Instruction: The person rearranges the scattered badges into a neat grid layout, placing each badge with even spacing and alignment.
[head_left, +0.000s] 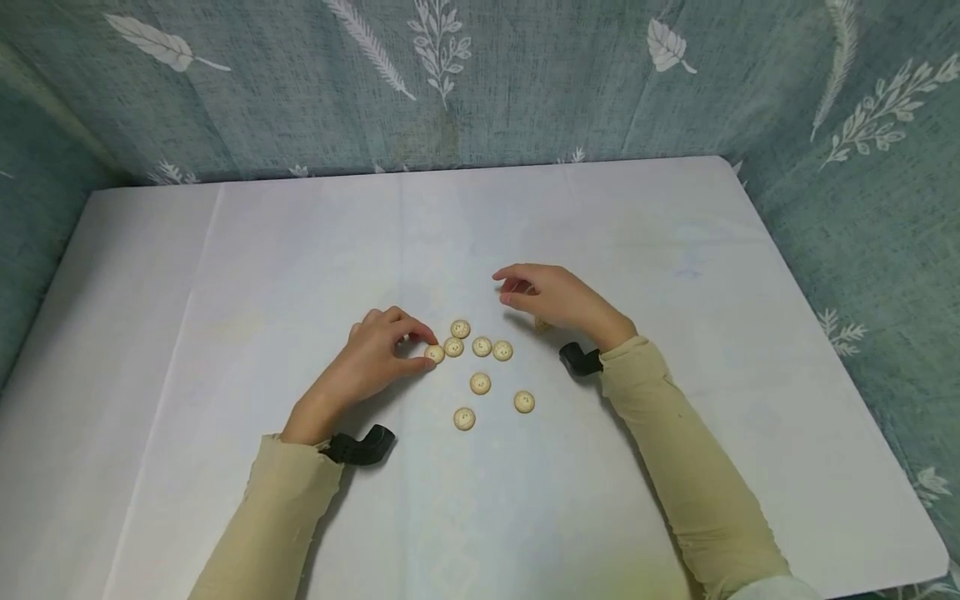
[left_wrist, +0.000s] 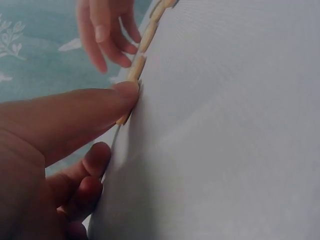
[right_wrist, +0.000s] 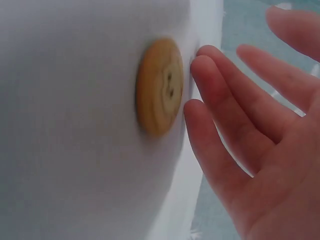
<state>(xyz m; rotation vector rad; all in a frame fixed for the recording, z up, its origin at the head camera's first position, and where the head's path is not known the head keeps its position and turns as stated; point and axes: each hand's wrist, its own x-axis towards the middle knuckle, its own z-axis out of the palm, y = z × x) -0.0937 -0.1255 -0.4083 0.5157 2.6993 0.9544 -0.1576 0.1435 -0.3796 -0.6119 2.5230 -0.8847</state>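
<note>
One round button (head_left: pixel 434 354) lies pinched by its rim in my left hand (head_left: pixel 378 352), likely to leave its face uncovered; other buttons (head_left: pixel 482 346) spread rightward of that grip. My right hand (head_left: pixel 557 297), fingers relaxed, grasps nothing above a lone button (right_wrist: pixel 159 87).

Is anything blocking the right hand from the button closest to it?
Nothing I can see! The right wrist view shows no other thing between the right hand and that wood-coloured button.

A white-topped table (head_left: pixel 300 250) with rounded corners, a loose scatter of round cream buttons (head_left: pixel 480 383) near its middle.
</note>
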